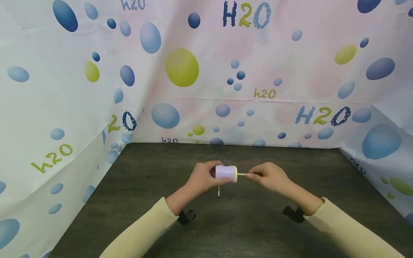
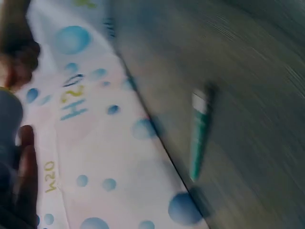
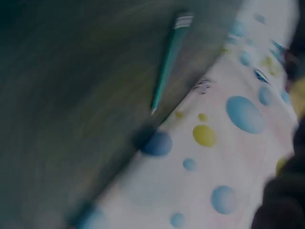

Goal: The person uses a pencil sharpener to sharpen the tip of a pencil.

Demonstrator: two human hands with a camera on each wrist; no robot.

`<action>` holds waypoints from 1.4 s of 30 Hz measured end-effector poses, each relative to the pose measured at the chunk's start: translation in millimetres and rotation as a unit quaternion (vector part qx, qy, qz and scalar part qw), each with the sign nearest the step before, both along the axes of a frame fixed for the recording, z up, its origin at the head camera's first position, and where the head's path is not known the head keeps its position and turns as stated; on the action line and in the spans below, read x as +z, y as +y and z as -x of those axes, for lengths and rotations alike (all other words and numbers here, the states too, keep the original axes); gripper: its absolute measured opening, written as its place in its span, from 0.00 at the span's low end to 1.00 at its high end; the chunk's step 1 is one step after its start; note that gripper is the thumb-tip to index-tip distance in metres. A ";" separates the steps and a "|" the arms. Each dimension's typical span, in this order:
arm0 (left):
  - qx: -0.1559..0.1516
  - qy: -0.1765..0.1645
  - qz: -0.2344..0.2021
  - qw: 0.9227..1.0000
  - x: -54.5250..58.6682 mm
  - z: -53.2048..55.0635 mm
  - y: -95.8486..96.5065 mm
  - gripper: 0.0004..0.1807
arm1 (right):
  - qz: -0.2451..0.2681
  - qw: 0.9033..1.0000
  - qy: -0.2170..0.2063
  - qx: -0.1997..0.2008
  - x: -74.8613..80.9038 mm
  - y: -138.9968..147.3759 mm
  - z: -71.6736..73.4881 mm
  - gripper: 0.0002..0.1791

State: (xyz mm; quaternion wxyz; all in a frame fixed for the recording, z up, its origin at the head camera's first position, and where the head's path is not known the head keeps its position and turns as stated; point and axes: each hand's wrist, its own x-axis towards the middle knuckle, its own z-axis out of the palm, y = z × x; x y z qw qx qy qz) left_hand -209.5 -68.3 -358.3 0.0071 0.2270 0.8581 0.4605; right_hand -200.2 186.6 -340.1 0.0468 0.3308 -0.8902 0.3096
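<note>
My left hand (image 1: 200, 176) grips a lavender cylinder with a yellow end, apparently a pencil sharpener (image 1: 225, 173), held on its side above the table. Into its yellow end runs a thin gold pencil (image 1: 242, 174), whose outer end my right hand (image 1: 271, 177) pinches between thumb and fingers. The pencil's inner tip is hidden in the cylinder. In the left wrist view part of the sharpener (image 2: 8, 119) is dark and blurred at the left edge. A teal pencil (image 2: 198, 138) with a pale end lies on the table below the hands.
The dark wooden table (image 1: 245, 222) reaches back to a white curtain (image 1: 284, 64) printed with blue and green dots and "H2O". That curtain also hangs along both sides. Dark straps (image 1: 186, 217) show at both wrists.
</note>
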 end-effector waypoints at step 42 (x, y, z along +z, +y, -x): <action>-0.002 -0.246 -0.113 0.963 14.7 3.2 -12.3 0.22 | -0.043 0.838 0.545 -0.002 -12.5 -5.6 5.0 0.22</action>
